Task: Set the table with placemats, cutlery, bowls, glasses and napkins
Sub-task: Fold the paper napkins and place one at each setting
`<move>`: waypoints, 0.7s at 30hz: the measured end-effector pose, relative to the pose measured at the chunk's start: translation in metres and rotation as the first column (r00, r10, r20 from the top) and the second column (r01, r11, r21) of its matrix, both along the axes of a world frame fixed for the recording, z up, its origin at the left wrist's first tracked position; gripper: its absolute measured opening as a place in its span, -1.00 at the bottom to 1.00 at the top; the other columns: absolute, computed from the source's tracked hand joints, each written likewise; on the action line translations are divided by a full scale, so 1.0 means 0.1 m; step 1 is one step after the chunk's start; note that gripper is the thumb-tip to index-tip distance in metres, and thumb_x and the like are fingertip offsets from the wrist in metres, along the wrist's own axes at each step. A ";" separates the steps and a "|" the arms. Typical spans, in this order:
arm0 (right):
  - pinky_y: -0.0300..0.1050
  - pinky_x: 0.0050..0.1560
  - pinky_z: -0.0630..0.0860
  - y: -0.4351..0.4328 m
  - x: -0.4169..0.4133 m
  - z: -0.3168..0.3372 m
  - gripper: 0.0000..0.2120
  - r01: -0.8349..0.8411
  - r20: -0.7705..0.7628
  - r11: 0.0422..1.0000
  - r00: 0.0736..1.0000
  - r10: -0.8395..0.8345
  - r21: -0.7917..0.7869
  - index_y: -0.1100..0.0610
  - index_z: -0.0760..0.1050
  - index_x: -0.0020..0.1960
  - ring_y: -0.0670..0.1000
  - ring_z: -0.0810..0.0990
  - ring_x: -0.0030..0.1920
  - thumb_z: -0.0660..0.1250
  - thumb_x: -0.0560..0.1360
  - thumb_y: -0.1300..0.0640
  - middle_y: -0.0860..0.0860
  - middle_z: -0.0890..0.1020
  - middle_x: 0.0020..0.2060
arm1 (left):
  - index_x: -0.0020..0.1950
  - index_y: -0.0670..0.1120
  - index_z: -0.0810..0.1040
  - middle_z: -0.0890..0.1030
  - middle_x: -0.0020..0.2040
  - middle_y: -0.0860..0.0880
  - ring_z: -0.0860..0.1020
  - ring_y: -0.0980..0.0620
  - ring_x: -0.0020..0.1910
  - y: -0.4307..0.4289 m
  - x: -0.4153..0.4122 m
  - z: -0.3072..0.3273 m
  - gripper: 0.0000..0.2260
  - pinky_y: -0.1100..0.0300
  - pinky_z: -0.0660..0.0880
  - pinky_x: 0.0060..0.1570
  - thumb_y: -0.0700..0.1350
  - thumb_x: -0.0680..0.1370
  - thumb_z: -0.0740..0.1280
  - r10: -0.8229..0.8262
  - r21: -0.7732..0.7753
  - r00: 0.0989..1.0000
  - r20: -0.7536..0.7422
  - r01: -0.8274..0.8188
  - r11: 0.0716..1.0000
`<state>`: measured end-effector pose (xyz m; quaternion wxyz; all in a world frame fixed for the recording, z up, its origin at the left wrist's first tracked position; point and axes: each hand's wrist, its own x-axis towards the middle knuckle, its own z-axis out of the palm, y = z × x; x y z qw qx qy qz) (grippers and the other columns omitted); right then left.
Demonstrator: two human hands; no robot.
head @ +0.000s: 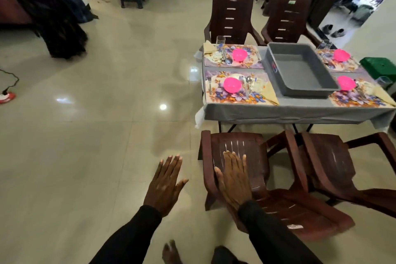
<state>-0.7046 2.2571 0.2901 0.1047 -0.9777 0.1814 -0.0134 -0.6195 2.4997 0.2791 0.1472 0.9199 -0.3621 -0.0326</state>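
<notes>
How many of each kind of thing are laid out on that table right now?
Floral placemats: 4
Bright pink plastic bowls: 4
Clear drinking glasses that I can make out: 3
Folded yellow napkins that I can make out: 3
Large grey plastic tub: 1
Total: 15, cutlery left out as too small to count.

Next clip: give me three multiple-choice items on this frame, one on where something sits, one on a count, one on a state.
1. Where does the grey tub sit?
A. on the floor
B. mid-table between the placemats
C. on a chair

2. How many pink bowls are on the table?
A. two
B. three
C. four

3. What state are both hands in?
A. open, empty
B. holding cutlery
C. gripping a glass

Answers:
1 B, floral mats lie on both sides of it.
2 C, one bowl per mat.
3 A, left hand and right hand show flat, spread fingers holding nothing.
</notes>
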 end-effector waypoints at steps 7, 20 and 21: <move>0.26 0.59 0.06 0.06 0.87 0.03 -0.40 0.103 0.022 0.994 0.995 -0.102 -0.038 0.18 0.23 0.58 0.16 0.24 0.57 -0.08 0.69 -0.16 0.17 0.35 0.53 | 0.64 -0.15 0.22 0.21 0.65 -0.09 0.15 -0.07 0.64 0.11 1.11 0.07 -0.41 -0.08 0.14 0.55 0.19 0.75 -0.09 -0.085 -0.020 0.995 0.042 0.086 0.996; 0.30 0.49 0.25 -0.61 3.15 -0.48 -0.55 0.298 -0.028 0.955 0.954 -0.298 -0.004 0.25 0.40 0.43 0.29 0.45 0.42 0.20 0.64 0.03 0.28 0.49 0.38 | 0.60 -0.18 0.30 0.31 0.61 -0.13 0.27 -0.10 0.60 -0.81 3.82 -0.14 -0.46 -0.10 0.21 0.52 0.14 0.76 -0.03 -0.390 0.022 0.911 0.136 0.390 0.920; 0.29 0.53 0.15 -0.67 3.31 -0.53 -0.55 0.284 -0.101 0.958 0.953 -0.286 -0.033 0.21 0.42 0.44 0.27 0.36 0.48 0.16 0.64 0.01 0.26 0.42 0.45 | 0.60 -0.18 0.31 0.32 0.60 -0.13 0.28 -0.10 0.59 -0.94 4.05 -0.15 -0.46 -0.09 0.21 0.52 0.13 0.76 -0.02 -0.423 0.029 0.896 0.134 0.424 0.905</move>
